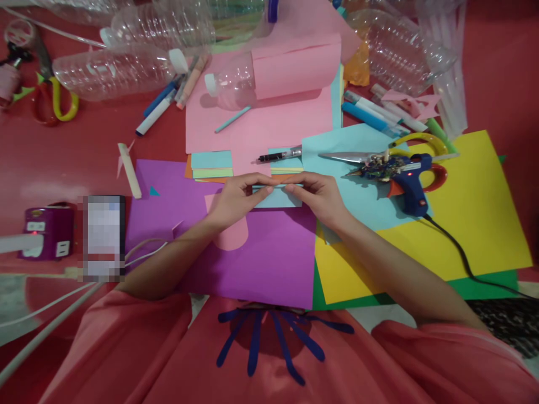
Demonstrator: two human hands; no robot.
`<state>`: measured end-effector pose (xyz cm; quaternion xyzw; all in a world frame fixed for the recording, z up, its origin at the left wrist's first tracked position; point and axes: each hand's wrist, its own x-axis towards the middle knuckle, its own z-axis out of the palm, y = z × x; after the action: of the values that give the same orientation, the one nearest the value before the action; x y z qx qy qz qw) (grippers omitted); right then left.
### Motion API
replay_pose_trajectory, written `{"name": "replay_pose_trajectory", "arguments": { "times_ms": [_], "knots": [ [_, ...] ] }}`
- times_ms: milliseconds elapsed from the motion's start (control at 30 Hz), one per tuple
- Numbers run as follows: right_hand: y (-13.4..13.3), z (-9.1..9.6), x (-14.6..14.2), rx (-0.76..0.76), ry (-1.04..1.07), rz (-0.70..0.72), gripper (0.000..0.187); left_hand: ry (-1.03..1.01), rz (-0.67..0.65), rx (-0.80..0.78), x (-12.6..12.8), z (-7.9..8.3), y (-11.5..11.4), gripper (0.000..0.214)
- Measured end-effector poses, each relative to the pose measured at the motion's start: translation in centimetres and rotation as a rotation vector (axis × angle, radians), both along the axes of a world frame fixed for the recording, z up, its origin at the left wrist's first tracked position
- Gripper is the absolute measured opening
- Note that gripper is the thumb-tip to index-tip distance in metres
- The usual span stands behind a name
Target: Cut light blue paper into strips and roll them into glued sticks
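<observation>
My left hand (236, 199) and my right hand (318, 193) pinch the two ends of a small light-blue paper strip (278, 197), folded along its top edge. Both hands rest over a purple sheet (261, 258) with a pink cut-out shape (231, 235) on it. Fingers of both hands are closed on the strip. A blue glue gun (404, 177) lies just right of my right hand, on a light-blue sheet (353, 168). A black pen (280, 154) lies just beyond the strip.
Scissors (404, 148) with yellow and red handles lie by the glue gun. Yellow paper (475, 213) over green spreads right. Pink paper (269, 118), clear plastic bottles (113, 70), markers (158, 109) sit farther back. A phone (103, 235), purple power strip (42, 230), wooden stick (129, 168) lie left.
</observation>
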<state>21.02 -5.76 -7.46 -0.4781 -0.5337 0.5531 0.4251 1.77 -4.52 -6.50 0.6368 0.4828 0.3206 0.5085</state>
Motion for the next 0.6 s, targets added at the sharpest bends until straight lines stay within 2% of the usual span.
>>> {"name": "replay_pose_trajectory", "arguments": {
  "times_ms": [167,367,600],
  "knots": [
    [0.00,-0.02,-0.02,0.039,0.035,-0.017,0.014,-0.030,0.001,-0.035,-0.09,-0.03,0.15,0.028],
    [0.00,-0.35,0.12,0.033,0.006,-0.050,0.011,-0.044,0.014,-0.042,-0.02,0.07,0.05,0.022],
    [-0.02,-0.07,0.09,0.050,0.025,0.003,0.013,0.033,0.043,0.067,0.09,-0.03,-0.20,0.015]
  ]
}}
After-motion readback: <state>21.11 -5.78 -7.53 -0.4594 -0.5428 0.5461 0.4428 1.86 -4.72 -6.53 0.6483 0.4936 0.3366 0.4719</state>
